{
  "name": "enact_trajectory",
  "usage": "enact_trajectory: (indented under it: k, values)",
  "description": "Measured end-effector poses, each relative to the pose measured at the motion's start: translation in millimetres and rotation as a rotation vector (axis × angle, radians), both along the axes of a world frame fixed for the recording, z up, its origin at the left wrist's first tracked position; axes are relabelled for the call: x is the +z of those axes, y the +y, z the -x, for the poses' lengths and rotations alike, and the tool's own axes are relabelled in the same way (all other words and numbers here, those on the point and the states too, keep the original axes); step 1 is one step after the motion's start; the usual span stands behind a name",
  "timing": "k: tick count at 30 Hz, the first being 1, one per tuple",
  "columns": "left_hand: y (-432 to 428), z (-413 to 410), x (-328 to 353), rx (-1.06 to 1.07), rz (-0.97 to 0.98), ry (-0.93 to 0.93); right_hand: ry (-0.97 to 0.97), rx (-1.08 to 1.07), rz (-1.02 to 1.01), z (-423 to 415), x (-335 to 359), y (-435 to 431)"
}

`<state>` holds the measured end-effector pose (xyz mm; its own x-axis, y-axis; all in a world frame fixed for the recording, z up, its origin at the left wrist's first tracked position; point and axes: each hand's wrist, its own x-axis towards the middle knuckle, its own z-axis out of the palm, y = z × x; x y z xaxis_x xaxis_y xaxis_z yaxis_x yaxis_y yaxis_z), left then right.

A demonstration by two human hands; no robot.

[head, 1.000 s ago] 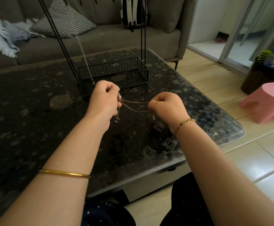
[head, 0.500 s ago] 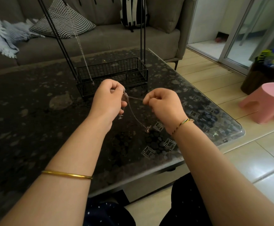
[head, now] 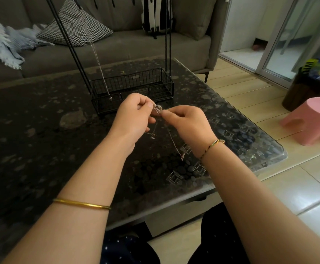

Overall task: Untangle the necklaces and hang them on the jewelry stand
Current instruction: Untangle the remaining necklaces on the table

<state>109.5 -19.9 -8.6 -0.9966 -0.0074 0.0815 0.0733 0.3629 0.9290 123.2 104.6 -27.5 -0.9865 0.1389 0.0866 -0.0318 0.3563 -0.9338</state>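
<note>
A tangled silver necklace point(head: 157, 109) is bunched between my two hands above the dark table. My left hand point(head: 134, 119) pinches the knot from the left, and my right hand point(head: 187, 122) pinches it from the right, fingertips almost touching. Loose chain ends point(head: 174, 144) dangle below the hands toward the tabletop. Behind the hands stands the black wire jewelry stand point(head: 132, 88) with its basket base and tall thin posts. One silver chain point(head: 100, 69) hangs from the stand down into the basket's left side.
The glass-topped dark table point(head: 41, 140) ends at a rounded corner on the right. A grey sofa point(head: 117, 52) with a checkered cushion point(head: 79, 29) lies behind. A pink stool point(head: 311, 121) sits on the tiled floor at right.
My hands have come together: the right hand moved left until its fingertips met the left hand's. The chain, stretched between them earlier, now bunches at the fingertips with its ends hanging down.
</note>
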Motion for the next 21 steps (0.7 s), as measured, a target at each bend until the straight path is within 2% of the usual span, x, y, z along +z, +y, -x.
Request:
enact_trajectory:
  k: [16,21]
  values:
    - [-1,6,-2,0.03,-0.092,-0.175,-0.083,-0.056,0.259,-3,4,6]
    - [-6,3,-1,-0.043,-0.158,-0.258,-0.106,-0.104,0.422,-1,5,9]
